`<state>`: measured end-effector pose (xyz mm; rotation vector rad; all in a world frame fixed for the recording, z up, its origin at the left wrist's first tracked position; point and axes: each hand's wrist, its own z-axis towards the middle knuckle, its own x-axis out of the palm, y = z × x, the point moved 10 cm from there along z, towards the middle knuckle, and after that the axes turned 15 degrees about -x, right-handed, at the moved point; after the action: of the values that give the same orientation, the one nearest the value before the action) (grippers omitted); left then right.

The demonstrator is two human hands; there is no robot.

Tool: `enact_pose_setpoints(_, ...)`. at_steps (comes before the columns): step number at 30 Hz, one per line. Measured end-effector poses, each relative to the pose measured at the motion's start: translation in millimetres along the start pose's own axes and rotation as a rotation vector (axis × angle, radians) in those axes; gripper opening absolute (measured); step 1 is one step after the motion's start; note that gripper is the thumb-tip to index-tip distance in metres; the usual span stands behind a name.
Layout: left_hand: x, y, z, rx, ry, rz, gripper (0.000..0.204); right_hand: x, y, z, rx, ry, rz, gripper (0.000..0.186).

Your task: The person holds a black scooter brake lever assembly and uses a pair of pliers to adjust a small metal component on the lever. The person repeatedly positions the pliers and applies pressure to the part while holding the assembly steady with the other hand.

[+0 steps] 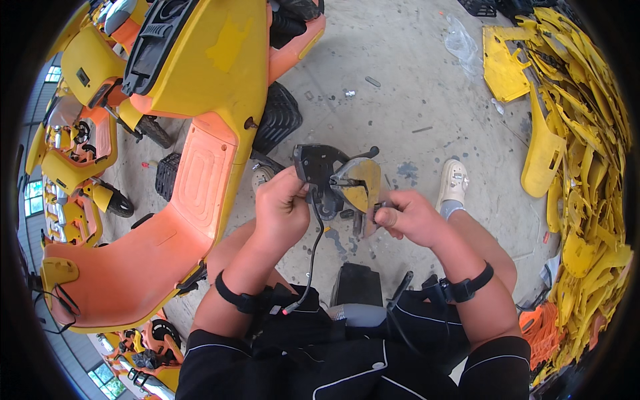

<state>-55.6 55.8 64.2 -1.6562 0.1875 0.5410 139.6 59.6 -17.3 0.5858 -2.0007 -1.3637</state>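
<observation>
Gripping one black bracket [309, 164] mid-frame, your left hand [283, 203] lets one thin cable [314, 259] dangle; your right hand [415, 217] meets one scuffed yellow plate [373, 183], its grip unclear. Two pale shoes [455, 180] show.

Two hands [283, 207] [415, 217], one pink-tipped cable [313, 258], two armbands [235, 295] [471, 285] and two shoes [455, 180] [262, 175] are visible.

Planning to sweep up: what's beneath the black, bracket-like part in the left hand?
Below the black part, a thin black cable hangs above stained grey concrete floor; floor directly behind it is hidden.
</observation>
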Motion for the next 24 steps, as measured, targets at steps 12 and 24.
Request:
enact_pose_setpoints(12, -5, 14, 6, -0.143, 0.233, -0.14, 0.046, 1, 4, 2, -0.04, 0.006, -0.146, 0.055)
enact_pose_setpoints(24, 18, 32, -12, -0.394, 0.639, -0.371, 0.018, -15, 15, -2, 0.008, 0.105, -0.194, 0.05)
